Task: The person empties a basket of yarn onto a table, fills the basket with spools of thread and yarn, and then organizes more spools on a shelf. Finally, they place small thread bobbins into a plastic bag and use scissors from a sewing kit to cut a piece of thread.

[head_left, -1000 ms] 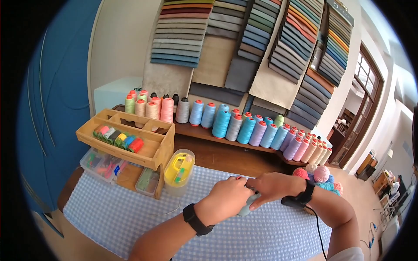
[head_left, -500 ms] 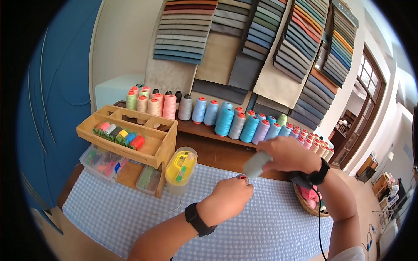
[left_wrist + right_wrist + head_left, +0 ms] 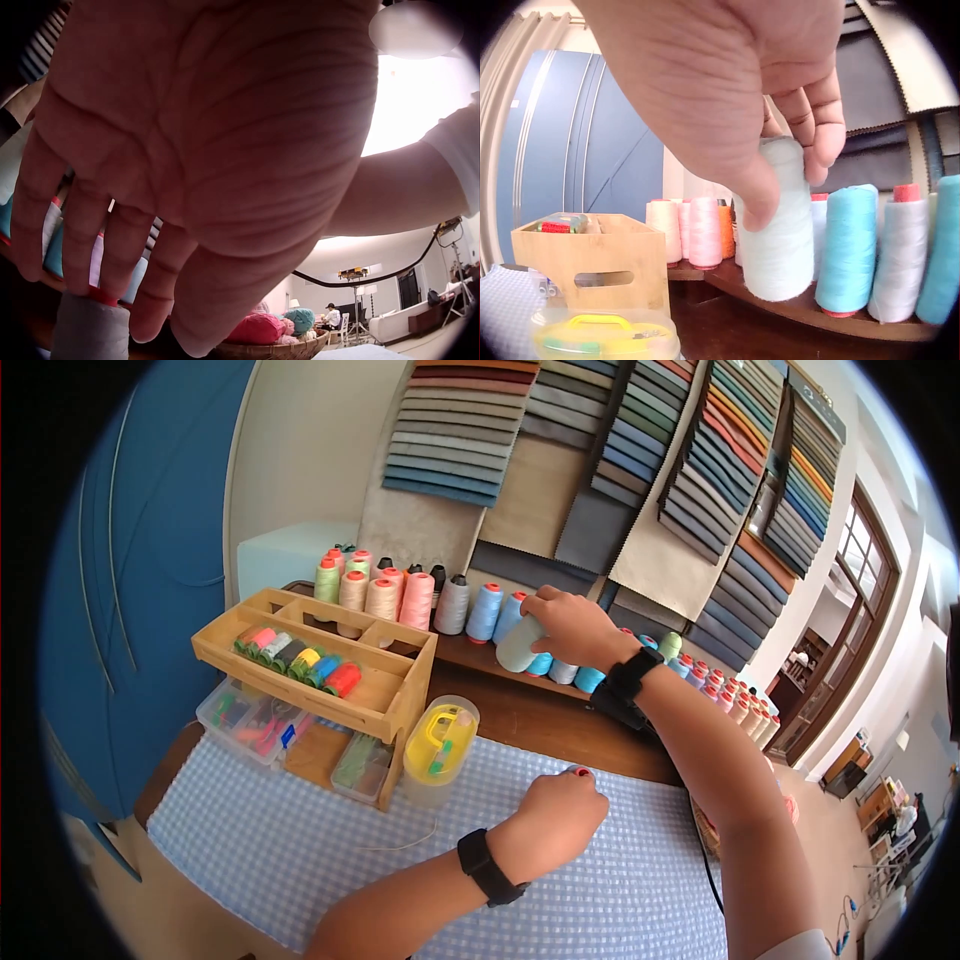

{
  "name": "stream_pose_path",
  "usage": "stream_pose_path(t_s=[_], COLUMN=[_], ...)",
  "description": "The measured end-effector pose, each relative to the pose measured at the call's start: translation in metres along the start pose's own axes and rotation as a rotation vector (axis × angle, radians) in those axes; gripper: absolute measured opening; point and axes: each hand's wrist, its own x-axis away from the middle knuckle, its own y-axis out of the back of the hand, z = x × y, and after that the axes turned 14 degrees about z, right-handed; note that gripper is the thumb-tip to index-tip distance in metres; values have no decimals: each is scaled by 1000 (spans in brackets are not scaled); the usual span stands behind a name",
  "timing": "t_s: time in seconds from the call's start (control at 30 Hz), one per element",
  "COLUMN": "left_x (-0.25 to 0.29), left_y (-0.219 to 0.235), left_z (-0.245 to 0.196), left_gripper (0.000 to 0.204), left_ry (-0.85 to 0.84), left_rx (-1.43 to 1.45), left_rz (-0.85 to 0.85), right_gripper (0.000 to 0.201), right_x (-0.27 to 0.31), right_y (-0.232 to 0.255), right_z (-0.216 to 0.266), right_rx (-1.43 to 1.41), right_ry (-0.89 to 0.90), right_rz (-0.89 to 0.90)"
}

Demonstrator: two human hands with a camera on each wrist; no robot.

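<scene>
My right hand [image 3: 570, 625] grips a pale mint thread spool [image 3: 780, 232] near its top, thumb on one side and fingers on the other. It holds the spool slightly tilted at the shelf [image 3: 462, 651], in front of the row of blue spools. My left hand [image 3: 550, 815] stays low over the checked tablecloth [image 3: 640, 860], back of the hand up. In the left wrist view its fingers point down, fairly straight, with fingertips right at the red top of a grey thread spool [image 3: 90, 334]. The thumb stands apart from that spool.
A wooden organizer [image 3: 630, 251] with small colourful rolls [image 3: 325, 668] stands left. Beside it is a clear box with a yellow tray [image 3: 443, 745]. Pink spools [image 3: 705, 232] and turquoise spools [image 3: 846, 247] line the shelf. A wicker basket [image 3: 274, 349] of yarn lies right.
My right hand has lifted the mint spool away from beside the left hand and carried it up and leftward to the shelf. The left hand has stayed by the grey spool.
</scene>
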Motion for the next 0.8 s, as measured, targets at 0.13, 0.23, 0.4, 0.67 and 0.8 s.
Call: stream_pose_path(t_s=[0.13,0.23,0.4,0.67,0.8], left_x=[-1,-1,-3,0,0], left_y=[-2,-2,-4,1,-1], left_z=[0,-1,-1,-4,-3], left_gripper=[5,6,7,7,6], left_ry=[-8,-3,2,8,6], left_rx=[-41,-31,-29,-62,-48], left_rz=[4,0,0,-13,-22], right_gripper=[49,49,51,58,61], right_x=[-21,-32,-45,-55,-57], right_y=[-13,-19,-20,-12,-34], right_z=[8,12,7,16,14], right_rx=[47,104,94,83,85], right_ry=[-47,-123,-165,-275,-253], right_rz=[45,88,160,184,78])
